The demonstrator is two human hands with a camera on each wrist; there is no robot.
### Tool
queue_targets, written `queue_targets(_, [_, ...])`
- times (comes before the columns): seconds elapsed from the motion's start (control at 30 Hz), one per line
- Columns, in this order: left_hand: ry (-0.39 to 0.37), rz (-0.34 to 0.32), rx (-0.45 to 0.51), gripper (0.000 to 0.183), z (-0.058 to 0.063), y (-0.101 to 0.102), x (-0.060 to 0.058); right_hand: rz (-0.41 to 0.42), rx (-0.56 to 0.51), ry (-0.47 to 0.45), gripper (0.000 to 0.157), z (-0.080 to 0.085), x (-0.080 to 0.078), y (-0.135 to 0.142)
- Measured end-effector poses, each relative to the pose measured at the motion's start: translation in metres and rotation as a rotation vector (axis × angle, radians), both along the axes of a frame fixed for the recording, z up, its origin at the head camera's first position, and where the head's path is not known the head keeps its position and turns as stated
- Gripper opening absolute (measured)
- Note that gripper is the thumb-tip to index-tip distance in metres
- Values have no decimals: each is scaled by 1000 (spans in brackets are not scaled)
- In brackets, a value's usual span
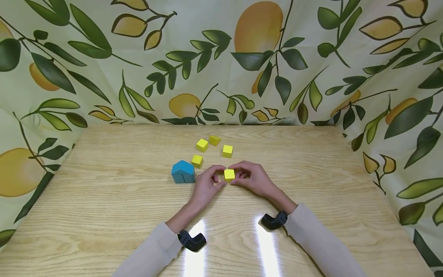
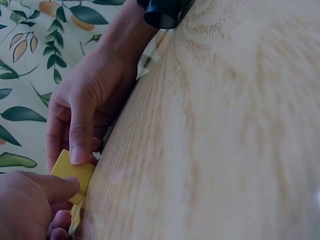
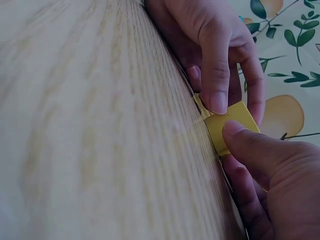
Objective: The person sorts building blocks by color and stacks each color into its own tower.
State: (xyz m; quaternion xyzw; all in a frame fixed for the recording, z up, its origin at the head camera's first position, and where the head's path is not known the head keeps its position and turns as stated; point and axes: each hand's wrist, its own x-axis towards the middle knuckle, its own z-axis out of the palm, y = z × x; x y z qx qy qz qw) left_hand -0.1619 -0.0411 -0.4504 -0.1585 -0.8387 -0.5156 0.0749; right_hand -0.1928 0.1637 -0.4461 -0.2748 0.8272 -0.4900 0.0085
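A yellow cube (image 1: 229, 175) sits between my two hands, on or just above the wooden table. My left hand (image 1: 206, 186) pinches it from the left with thumb and fingers. From the right, my right hand (image 1: 253, 179) pinches the same cube. In the left wrist view both thumbs press one face of the cube (image 2: 67, 167); the right wrist view shows the cube (image 3: 227, 132) with the fingers partly hidden behind it. Left of my left hand stands a blue house-shaped block form (image 1: 183, 172) with seams across its front.
Beyond my hands lie several loose yellow blocks: one cube (image 1: 197, 161) beside the blue form, another cube (image 1: 202, 145), a third cube (image 1: 227, 151) and a triangular block (image 1: 215, 140). A leaf-and-fruit patterned cloth (image 1: 194, 77) hangs behind and beside the table (image 1: 121, 200).
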Motion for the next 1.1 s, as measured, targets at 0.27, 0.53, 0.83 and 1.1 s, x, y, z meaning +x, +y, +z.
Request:
queue_targets(0.27, [-11,8,-26,38,3,0,0,-5,11,-22,40,1,1,-1])
queue_targets(0.53, [-5,19,-46,38,2,2,0,38,-63,-93,42,2,-6,8])
queue_targets(0.83, [-6,33,-76,38,2,1,0,-199,-142,-44,37,2,-24,4])
queue_targets(1.1, [-6,34,-80,38,2,3,-1,-277,-50,-36,48,-1,-44,-8])
